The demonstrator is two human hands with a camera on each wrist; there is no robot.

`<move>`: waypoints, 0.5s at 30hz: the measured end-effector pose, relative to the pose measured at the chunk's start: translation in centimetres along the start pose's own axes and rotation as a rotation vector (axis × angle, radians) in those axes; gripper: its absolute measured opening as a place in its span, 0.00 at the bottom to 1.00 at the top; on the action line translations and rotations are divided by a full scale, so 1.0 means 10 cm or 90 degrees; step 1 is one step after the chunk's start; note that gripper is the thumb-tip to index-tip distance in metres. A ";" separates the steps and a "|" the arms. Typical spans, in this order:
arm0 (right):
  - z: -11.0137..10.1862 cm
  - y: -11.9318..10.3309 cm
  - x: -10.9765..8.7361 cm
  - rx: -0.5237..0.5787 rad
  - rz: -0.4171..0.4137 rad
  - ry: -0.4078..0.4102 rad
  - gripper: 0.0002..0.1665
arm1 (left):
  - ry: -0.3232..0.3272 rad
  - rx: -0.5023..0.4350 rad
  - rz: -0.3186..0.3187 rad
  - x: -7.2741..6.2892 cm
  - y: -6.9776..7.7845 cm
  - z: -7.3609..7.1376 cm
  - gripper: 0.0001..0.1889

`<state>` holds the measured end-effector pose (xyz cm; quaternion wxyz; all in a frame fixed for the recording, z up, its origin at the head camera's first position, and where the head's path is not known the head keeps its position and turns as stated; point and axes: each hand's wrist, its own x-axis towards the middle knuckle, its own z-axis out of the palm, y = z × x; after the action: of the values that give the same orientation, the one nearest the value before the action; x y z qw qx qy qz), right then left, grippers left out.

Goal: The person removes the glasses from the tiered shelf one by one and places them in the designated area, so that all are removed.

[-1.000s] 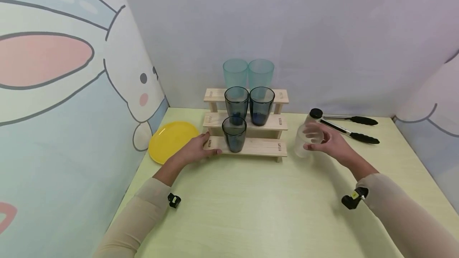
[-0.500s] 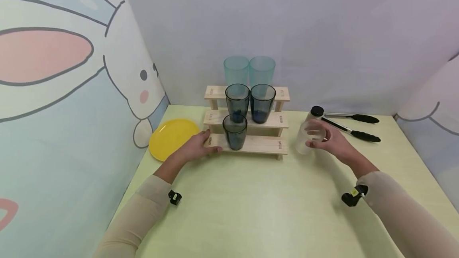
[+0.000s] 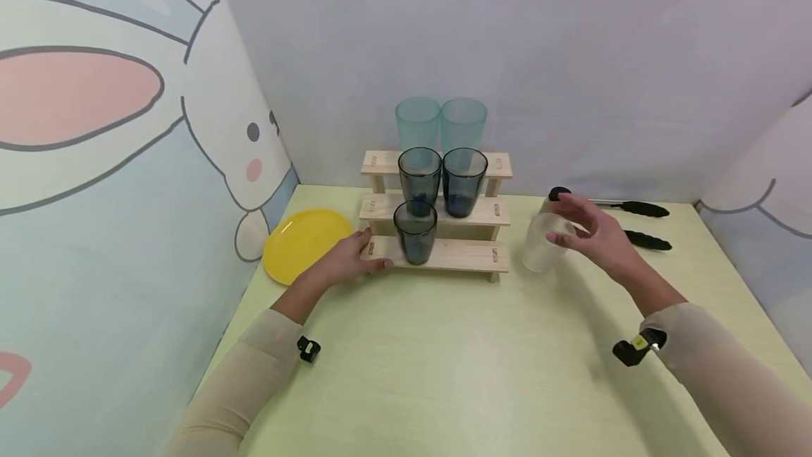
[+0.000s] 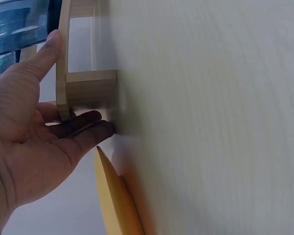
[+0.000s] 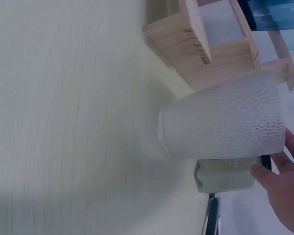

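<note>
A three-tier wooden step rack [image 3: 469, 254] stands against the back wall. My left hand [image 3: 345, 259] holds the left end of its lowest step, thumb at the front and fingers around the end. On that step stands one smoked-grey glass [image 3: 415, 235]; two more dark glasses [image 3: 465, 182] are on the middle step and two pale teal cups [image 3: 463, 122] on the top. Right of the rack, a frosted clear cup [image 5: 225, 120] stands upright on the table. My right hand [image 3: 596, 235] is at its rim, fingers spread and loosely bent, thumb near the side.
A yellow plate [image 3: 304, 242] lies left of the rack, close to my left fingers. Behind the frosted cup stands a black-capped jar [image 5: 228, 174]. Tongs with black grips [image 3: 643, 209] lie at the back right, partly hidden by my right hand. Walls close off the back and sides.
My right hand has loosened from the frosted cup, its fingers spreading and shifting slightly right and up. The cup stays in place. My left hand keeps its hold on the rack.
</note>
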<state>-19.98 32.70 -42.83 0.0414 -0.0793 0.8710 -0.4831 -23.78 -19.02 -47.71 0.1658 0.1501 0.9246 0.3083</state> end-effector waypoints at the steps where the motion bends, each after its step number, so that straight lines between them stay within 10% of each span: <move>1: -0.01 -0.04 0.00 0.004 -0.007 0.008 0.53 | 0.001 -0.002 0.000 0.00 0.00 0.00 0.61; 15: 0.31 -0.63 0.06 0.083 -0.121 0.018 0.46 | -0.006 0.011 -0.011 -0.01 0.00 0.00 0.64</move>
<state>-19.50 26.69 -39.16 -0.0121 -0.1517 0.8269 -0.5414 -23.67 -19.04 -47.64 0.1718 0.1447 0.9277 0.2981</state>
